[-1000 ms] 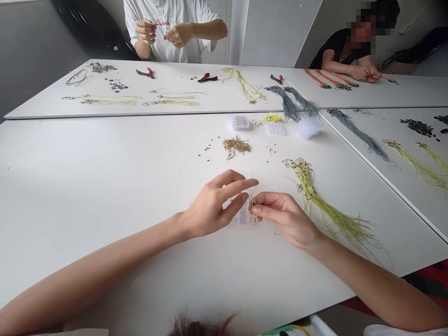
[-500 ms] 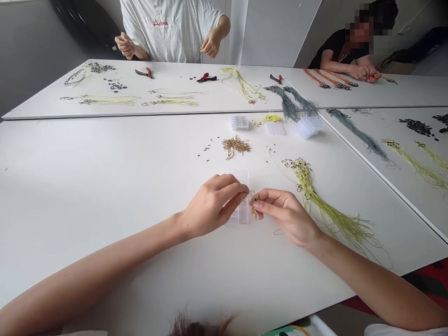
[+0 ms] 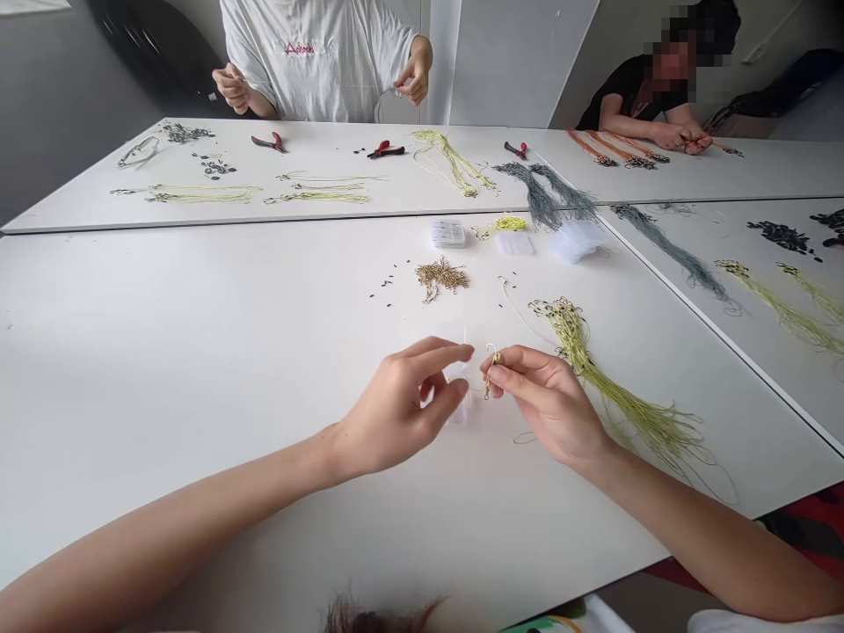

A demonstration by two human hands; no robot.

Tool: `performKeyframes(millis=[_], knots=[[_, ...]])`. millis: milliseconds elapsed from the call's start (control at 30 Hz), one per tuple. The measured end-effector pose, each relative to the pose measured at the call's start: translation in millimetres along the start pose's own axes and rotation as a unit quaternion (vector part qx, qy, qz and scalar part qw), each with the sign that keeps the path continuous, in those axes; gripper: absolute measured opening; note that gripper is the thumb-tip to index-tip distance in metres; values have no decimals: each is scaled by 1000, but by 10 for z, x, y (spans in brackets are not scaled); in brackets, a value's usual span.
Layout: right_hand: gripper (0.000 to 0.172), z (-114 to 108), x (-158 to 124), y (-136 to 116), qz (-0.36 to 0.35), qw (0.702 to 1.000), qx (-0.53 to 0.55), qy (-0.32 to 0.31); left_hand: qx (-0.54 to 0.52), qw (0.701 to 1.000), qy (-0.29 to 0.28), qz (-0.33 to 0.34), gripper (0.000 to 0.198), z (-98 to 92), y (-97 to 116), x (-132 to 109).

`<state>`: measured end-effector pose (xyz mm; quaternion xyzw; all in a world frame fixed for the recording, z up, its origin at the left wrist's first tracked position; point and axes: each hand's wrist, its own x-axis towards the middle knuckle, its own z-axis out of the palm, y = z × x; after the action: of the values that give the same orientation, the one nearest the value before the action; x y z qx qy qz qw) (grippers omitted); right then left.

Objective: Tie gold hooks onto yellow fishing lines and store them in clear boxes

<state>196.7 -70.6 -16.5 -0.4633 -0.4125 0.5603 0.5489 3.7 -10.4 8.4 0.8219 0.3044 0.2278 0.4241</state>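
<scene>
Between the thumb and fingers of my right hand (image 3: 550, 400) is a small fishing hook rig (image 3: 493, 371), with a curved hook at its top and yellow-green line wound about it. My left hand (image 3: 422, 400) is just left of it, thumb and forefinger apart, with nothing visible between them. Beneath my hands lies a clear plastic box (image 3: 458, 413), partly covered by my left hand. Right of my right hand spreads a bundle of yellow-green lines (image 3: 607, 387) with dark hooks at its upper end.
Ahead lie a heap of brass-coloured swivels (image 3: 443, 276), scattered small black pieces (image 3: 386, 283) and clear cases (image 3: 448, 233). Grey-blue line bundles (image 3: 544, 198) cross the table seam. Two people work at the far tables, near red-handled pliers (image 3: 386, 149) and orange lines (image 3: 613, 148).
My left thumb and forefinger have parted and drawn away from the hook rig. My right hand has shifted slightly right and up, still gripping the rig.
</scene>
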Motion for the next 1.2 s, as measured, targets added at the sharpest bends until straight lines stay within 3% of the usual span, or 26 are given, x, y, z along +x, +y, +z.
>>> performKeyframes(millis=[133,233,767,1067,1200], knots=[[5,27,-18,-26,-7,1000,1,-6,-205,972,-92,-74,28,58,42,3],[8,48,-23,-41,-12,1000,12,-22,-279,950,-109,-94,25,91,-27,17],[7,40,-36,-23,-12,1000,-8,-12,-264,955,-98,-96,22,124,-67,23],[9,50,-31,-14,-11,999,5,-30,-316,931,-117,-143,24,116,-61,27],[9,78,-33,-12,-13,999,17,-35,-354,917,-101,-150,27,164,-81,27]])
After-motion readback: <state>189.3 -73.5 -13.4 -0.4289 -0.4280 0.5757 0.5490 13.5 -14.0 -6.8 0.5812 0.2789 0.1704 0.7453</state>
